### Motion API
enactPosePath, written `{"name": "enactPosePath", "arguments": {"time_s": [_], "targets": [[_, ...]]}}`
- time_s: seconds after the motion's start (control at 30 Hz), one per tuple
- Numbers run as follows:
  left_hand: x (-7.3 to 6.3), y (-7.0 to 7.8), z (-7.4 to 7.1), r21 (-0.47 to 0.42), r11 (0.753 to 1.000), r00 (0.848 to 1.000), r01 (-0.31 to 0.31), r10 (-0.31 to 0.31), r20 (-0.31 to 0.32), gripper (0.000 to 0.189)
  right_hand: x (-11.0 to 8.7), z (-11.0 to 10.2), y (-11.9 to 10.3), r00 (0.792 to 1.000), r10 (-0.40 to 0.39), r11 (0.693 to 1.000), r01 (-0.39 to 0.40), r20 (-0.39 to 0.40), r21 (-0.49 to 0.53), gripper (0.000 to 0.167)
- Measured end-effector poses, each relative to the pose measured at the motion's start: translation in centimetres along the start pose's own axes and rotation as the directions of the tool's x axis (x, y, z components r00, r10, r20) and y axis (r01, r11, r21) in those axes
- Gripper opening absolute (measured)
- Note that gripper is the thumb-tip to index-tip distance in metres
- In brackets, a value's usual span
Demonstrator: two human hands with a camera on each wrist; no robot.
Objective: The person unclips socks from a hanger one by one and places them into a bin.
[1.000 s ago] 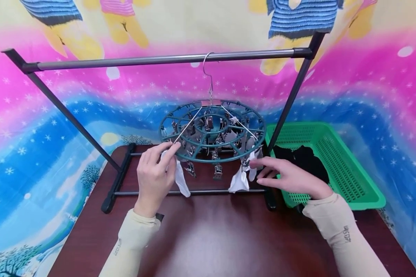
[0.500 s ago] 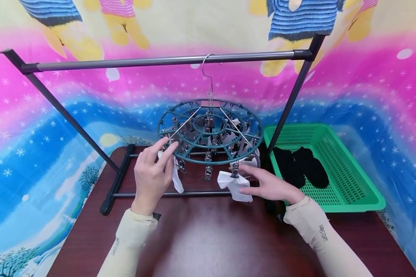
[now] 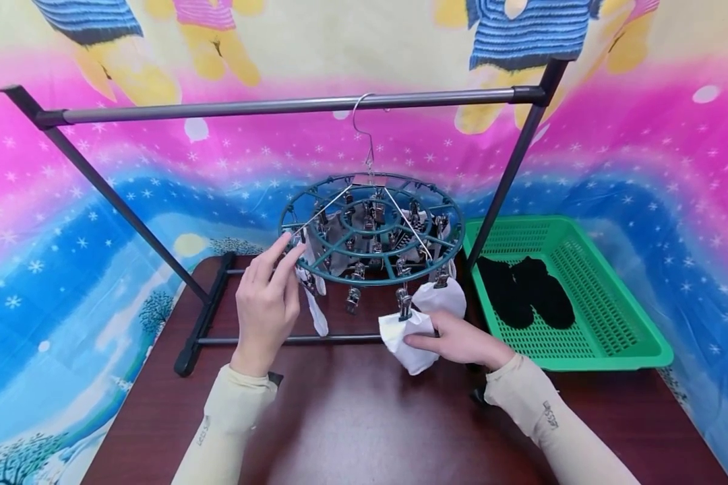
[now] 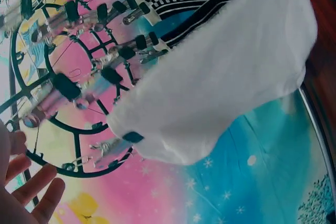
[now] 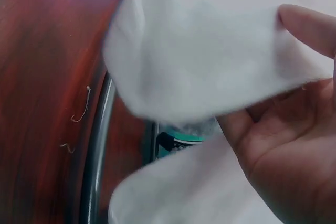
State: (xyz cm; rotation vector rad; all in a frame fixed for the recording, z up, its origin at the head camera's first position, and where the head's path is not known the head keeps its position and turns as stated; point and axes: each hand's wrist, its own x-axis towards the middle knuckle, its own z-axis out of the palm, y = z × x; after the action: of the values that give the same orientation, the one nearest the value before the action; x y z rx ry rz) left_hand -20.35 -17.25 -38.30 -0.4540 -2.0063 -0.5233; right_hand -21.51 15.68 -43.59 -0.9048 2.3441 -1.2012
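A round green clip hanger [image 3: 364, 277] hangs by its metal hook, with socks and metal clips dangling below. My right hand [image 3: 470, 340] holds a white sock [image 3: 409, 347] at the front right, thumb on one side and fingers behind. A clip [image 3: 404, 306] grips that sock's top edge. In the right wrist view, the thumb presses on the sock [image 5: 199, 51]. My left hand [image 3: 267, 300] is at the hanger's left rim, fingers extended and loosely bent. The left wrist view shows its fingers apart beside the ring, with a clipped white sock [image 4: 220, 77] in front.
A dark metal rack [image 3: 291, 104] carries the hanger and stands on the brown table [image 3: 352, 417]. To the right is a green basket [image 3: 619, 296] with black socks [image 3: 528, 293] inside. Another white sock [image 3: 443, 300] hangs behind the held one. A printed cloth covers the wall.
The hanger has turned, bringing the front-right white sock left and forward. My right hand has moved left and now holds this sock. My left hand has stayed by the rim.
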Motion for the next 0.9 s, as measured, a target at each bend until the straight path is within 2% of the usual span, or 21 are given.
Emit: {"name": "enactPosePath", "arguments": {"time_s": [0.07,0.13,0.2,0.27,0.33,0.4,0.47,0.5,0.57,0.67,0.77,0.9], "targets": [[-0.2,0.3,0.0,-0.01,1.0,0.998,-0.009,0.009,-0.059,0.036,-0.3,0.0,0.0,0.999,0.045,0.999,-0.045,-0.001,0.007,0.026],[-0.2,1.0,0.1,-0.03,0.998,0.987,-0.06,0.054,-0.151,0.036,-0.5,-0.1,0.1,0.997,0.071,0.997,-0.071,-0.004,0.016,0.029],[-0.2,2.1,0.2,-0.053,0.986,0.961,-0.159,0.142,-0.236,0.033,-0.7,-0.1,0.2,0.996,0.089,0.996,-0.089,-0.004,0.018,0.029],[-0.2,3.4,0.5,-0.08,0.954,0.926,-0.291,0.259,-0.275,0.029,-0.9,-0.1,0.3,0.997,0.08,0.997,-0.08,-0.001,0.024,0.027],[-0.4,4.7,0.8,-0.112,0.9,0.889,-0.421,0.386,-0.245,0.027,-1.0,-0.2,0.4,0.997,0.073,0.997,-0.073,0.002,0.035,0.026],[-0.8,5.9,1.3,-0.158,0.841,0.853,-0.518,0.494,-0.169,0.027,-1.0,-0.2,0.5,0.999,0.052,0.998,-0.052,-0.005,0.046,0.025],[-1.3,6.9,1.8,-0.201,0.805,0.829,-0.557,0.554,-0.079,0.029,-1.0,-0.3,0.5,0.999,0.036,0.998,-0.036,-0.014,0.054,0.025],[-1.6,7.2,2.1,-0.216,0.802,0.825,-0.557,0.564,-0.033,0.03,-1.1,-0.3,0.5,0.999,0.037,0.998,-0.036,-0.018,0.055,0.026],[-1.9,7.7,2.5,-0.231,0.819,0.834,-0.525,0.549,0.048,0.032,-1.2,-0.3,0.6,0.999,0.045,0.998,-0.044,-0.026,0.04,0.026],[-2.3,8.1,3.0,-0.216,0.87,0.867,-0.444,0.478,0.14,0.033,-1.6,-0.4,0.7,0.997,0.069,0.998,-0.069,-0.036,-0.002,0.025],[-2.6,8.3,3.3,-0.178,0.909,0.896,-0.378,0.407,0.178,0.036,-2.1,-0.7,0.7,0.994,0.088,0.994,-0.092,-0.065,-0.062,0.023],[-2.7,8.8,3.6,-0.168,0.945,0.926,-0.28,0.312,0.212,0.041,-2.6,-1.0,0.4,0.992,0.089,0.99,-0.098,-0.084,-0.102,0.023]]}}
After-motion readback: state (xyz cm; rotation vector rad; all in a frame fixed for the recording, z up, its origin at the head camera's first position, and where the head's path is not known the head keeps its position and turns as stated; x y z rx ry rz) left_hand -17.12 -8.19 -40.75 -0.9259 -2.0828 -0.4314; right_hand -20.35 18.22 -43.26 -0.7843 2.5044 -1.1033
